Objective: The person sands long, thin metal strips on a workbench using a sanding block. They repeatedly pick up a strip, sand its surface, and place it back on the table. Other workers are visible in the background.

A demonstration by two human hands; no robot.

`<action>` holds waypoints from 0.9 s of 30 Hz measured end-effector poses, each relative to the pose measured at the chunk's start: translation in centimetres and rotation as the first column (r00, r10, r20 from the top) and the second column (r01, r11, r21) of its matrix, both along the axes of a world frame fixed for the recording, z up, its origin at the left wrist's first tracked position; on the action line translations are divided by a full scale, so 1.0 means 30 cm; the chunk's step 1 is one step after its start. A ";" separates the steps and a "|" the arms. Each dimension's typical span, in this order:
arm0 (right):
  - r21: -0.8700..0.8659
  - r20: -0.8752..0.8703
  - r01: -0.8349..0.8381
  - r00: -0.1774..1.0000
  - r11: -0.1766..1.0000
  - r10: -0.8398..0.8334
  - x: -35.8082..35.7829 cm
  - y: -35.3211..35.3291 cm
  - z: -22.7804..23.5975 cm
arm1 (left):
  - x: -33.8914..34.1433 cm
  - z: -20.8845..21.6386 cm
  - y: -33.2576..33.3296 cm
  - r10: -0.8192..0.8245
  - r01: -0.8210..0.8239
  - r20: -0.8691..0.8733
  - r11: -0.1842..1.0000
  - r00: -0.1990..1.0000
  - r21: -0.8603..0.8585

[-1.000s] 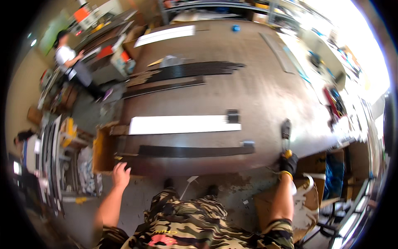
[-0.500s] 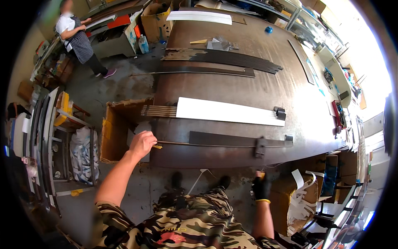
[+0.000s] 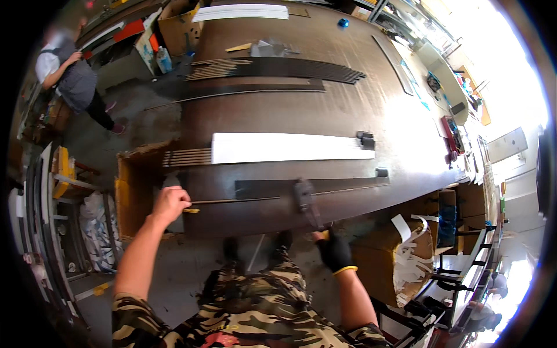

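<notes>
My bare left hand [image 3: 170, 204] is closed in a pinch on the near end of a thin dark rod [image 3: 238, 200], at the table's left edge. The rod runs rightward along a flat black strip [image 3: 264, 187] lying on the table. My right hand [image 3: 335, 250], in a black glove with a yellow cuff, is closed round the handle of a hammer-like tool [image 3: 303, 196]. Its dark, blocky head is blurred and stands over the rod and strip; whether it touches them I cannot tell. A small yellow piece [image 3: 191, 210] sits just below my left hand.
Beyond lie a white panel [image 3: 284, 147] over several thin rods, small black blocks [image 3: 365, 139], and a bundle of black strips [image 3: 290, 69]. Cardboard boxes stand left [image 3: 138, 200] and right [image 3: 371, 261]. A person [image 3: 72, 75] stands at the far left.
The hammer-like tool and my right hand have moved left along the rod. My left hand keeps its pinch at the rod's end. The whole view has shifted, and the other person has turned.
</notes>
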State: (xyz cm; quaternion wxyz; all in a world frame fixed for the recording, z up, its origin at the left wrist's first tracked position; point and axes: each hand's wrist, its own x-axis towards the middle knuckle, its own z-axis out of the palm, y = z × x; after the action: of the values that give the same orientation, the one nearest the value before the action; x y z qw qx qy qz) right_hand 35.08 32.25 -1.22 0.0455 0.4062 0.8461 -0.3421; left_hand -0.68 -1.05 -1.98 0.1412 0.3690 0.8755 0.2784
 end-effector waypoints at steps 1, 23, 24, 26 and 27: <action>0.027 0.024 0.091 0.995 0.995 -0.092 0.075 0.128 -0.011 | 0.006 -0.004 -0.010 0.012 -0.012 0.000 1.000 1.000 -0.026; 0.003 -0.015 -0.508 0.861 0.861 0.508 -0.385 -0.402 0.086 | -0.030 -0.012 0.019 0.091 -0.074 0.181 0.992 0.979 -0.101; -0.011 -0.028 -0.531 0.847 0.847 0.531 -0.394 -0.407 0.086 | -0.031 -0.013 0.021 0.102 -0.082 0.185 0.990 0.977 -0.111; -0.088 0.065 -0.383 0.919 0.920 0.389 -0.296 -0.286 0.046 | -0.040 -0.014 0.003 0.050 -0.038 0.137 0.995 0.989 -0.094; -0.035 0.019 -0.297 0.955 0.954 0.298 -0.222 -0.193 0.042 | -0.037 -0.022 -0.011 0.029 -0.020 0.122 0.996 0.992 -0.082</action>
State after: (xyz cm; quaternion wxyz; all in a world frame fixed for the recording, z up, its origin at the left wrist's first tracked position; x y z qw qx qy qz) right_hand 28.41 26.47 0.03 0.1129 0.2776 0.8914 -0.3399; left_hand -1.79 -1.38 -2.63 0.2061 0.3344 0.8800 0.2669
